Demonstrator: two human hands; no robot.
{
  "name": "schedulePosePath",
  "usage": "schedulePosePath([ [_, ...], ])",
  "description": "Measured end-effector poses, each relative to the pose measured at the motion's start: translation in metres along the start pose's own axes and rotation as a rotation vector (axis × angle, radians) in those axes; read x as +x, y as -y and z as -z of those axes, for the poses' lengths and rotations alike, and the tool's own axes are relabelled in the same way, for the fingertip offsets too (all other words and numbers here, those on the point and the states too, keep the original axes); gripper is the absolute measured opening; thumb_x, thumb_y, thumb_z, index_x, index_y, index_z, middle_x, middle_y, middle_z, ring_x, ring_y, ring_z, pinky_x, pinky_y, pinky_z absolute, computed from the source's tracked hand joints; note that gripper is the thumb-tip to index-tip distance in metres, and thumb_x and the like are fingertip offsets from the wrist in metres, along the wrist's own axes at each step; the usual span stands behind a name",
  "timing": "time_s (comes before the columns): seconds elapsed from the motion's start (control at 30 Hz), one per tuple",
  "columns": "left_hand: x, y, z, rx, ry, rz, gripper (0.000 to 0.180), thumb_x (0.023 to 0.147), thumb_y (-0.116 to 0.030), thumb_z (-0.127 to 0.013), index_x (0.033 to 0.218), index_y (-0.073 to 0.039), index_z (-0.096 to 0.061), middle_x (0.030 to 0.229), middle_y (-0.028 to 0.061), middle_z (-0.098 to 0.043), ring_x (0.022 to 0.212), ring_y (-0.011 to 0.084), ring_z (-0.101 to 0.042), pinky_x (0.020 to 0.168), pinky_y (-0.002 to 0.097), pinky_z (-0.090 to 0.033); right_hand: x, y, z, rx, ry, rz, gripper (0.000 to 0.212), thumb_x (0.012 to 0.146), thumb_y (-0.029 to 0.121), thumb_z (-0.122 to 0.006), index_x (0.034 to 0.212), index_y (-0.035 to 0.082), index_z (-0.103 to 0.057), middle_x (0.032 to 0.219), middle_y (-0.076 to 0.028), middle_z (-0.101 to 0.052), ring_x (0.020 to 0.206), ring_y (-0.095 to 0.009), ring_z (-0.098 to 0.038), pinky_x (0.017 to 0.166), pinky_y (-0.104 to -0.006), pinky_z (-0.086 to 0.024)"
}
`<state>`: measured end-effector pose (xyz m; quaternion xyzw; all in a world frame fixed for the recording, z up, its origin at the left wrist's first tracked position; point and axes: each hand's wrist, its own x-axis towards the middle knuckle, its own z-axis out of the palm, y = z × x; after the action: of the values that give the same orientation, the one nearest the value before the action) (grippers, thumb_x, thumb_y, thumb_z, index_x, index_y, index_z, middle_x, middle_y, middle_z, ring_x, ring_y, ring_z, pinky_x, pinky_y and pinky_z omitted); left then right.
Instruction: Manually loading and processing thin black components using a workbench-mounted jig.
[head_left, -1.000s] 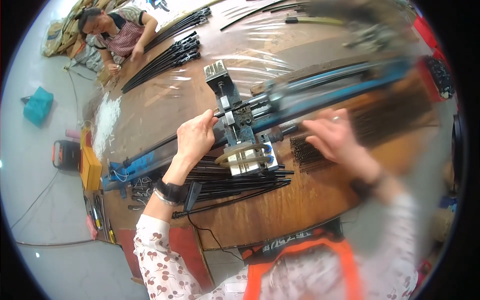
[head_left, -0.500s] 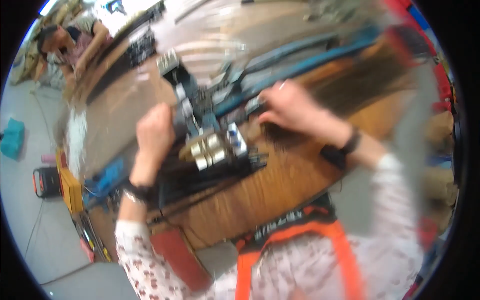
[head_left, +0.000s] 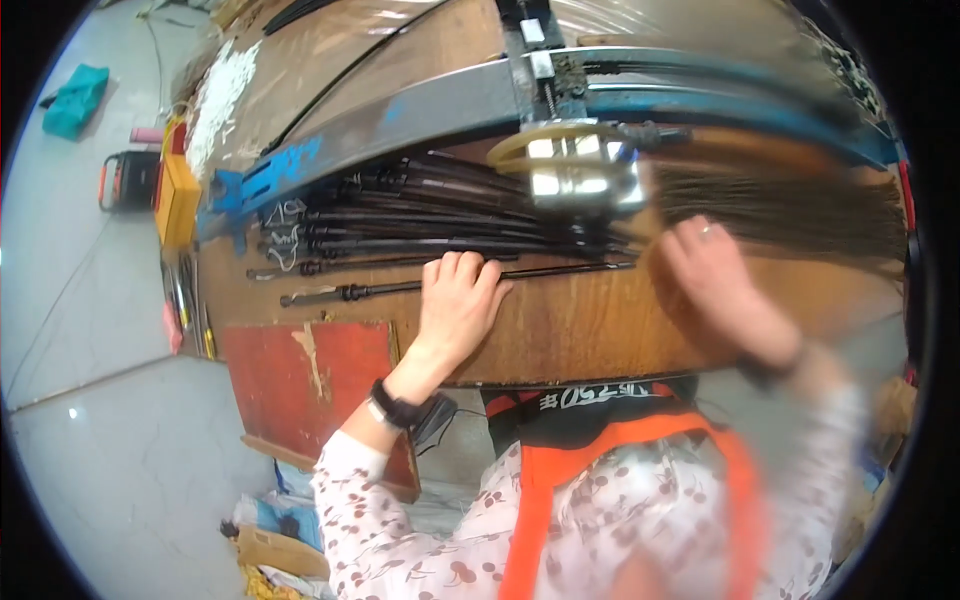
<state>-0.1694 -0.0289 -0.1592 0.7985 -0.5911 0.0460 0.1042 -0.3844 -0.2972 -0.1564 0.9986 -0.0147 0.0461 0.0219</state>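
Note:
My left hand is closed around a slim black rod lying near the table's front edge. This rod has a thicker left end with a dark collar, and its thin tip points right. My right hand, blurred, is at the left end of a bundle of thin brown sticks. Its fingers are bent together and pointed down; whatever they hold is hidden. Behind my left hand lie several similar black rods, side by side. Above their tips stands a clamp-like fixture with pale blocks and a yellowish ring.
A long grey and blue metal rail crosses the wooden table behind the rods. At front left is a red board. Tools hang by the left edge, near a yellow box. A black case stands on the floor.
My view has swung down and left. My left hand has come from beside the fixture to the black rod in front. My right hand has moved nearer the table's front edge.

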Motion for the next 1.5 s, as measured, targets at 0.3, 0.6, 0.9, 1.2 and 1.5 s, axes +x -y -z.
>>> schedulePosePath([
  [0.3, 0.01, -0.019, 0.01, -0.158, 0.044, -0.188, 0.028, 0.083, -0.008, -0.068, 0.111, -0.006, -0.061, 0.083, 0.0083, -0.05, 0.077, 0.0257, -0.054, 0.063, 0.0366, -0.048, -0.014, -0.014, 0.0, 0.584, -0.072, -0.183, 0.012, 0.083, 0.011, -0.068, 0.094, 0.008, -0.063, 0.088, -0.013, -0.063, 0.084, -0.035, -0.062, 0.071, -0.0429, -0.051],
  [0.6, 0.036, -0.049, 0.022, -0.165, 0.062, -0.199, 0.041, 0.084, -0.009, -0.069, 0.124, -0.011, -0.063, 0.077, 0.006, -0.047, 0.071, 0.0226, -0.054, 0.055, 0.0351, -0.047, -0.044, -0.024, 0.002, 0.778, -0.347, -0.306, 0.014, 0.089, 0.018, -0.07, 0.1, 0.008, -0.071, 0.085, -0.011, -0.065, 0.078, -0.03, -0.062, 0.07, -0.0382, -0.05],
  [0.9, 0.054, -0.07, 0.054, -0.069, 0.195, -0.27, 0.053, 0.084, -0.014, -0.069, 0.136, -0.02, -0.06, 0.075, 0.0056, -0.05, 0.067, 0.0243, -0.058, 0.051, 0.0386, -0.048, -0.054, -0.019, 0.002, 0.721, -0.487, 0.027, 0.049, 0.08, -0.001, -0.069, 0.128, 0.005, -0.062, 0.096, -0.008, -0.069, 0.092, -0.029, -0.062, 0.08, -0.0379, -0.053],
  [1.2, 0.171, -0.1, 0.121, -0.012, 0.092, -0.489, 0.03, 0.084, -0.004, -0.063, 0.113, -0.004, -0.062, 0.088, 0.0113, -0.058, 0.078, 0.0308, -0.06, 0.063, 0.0413, -0.051, -0.095, -0.13, 0.012, 0.292, -0.665, -0.448, 0.058, 0.08, 0.025, -0.081, 0.13, 0.004, -0.06, 0.104, -0.012, -0.069, 0.094, -0.029, -0.066, 0.07, -0.0371, -0.055],
  [1.5, 0.245, -0.132, 0.094, 0.111, -0.029, -0.638, 0.049, 0.083, -0.012, -0.071, 0.132, -0.01, -0.06, 0.074, 0.0068, -0.053, 0.068, 0.0256, -0.059, 0.059, 0.0387, -0.048, -0.111, -0.192, 0.017, 0.112, -0.825, -0.44, 0.064, 0.082, 0.037, -0.078, 0.136, 0.01, -0.057, 0.08, -0.012, -0.065, 0.069, -0.029, -0.064, 0.061, -0.0372, -0.052],
])
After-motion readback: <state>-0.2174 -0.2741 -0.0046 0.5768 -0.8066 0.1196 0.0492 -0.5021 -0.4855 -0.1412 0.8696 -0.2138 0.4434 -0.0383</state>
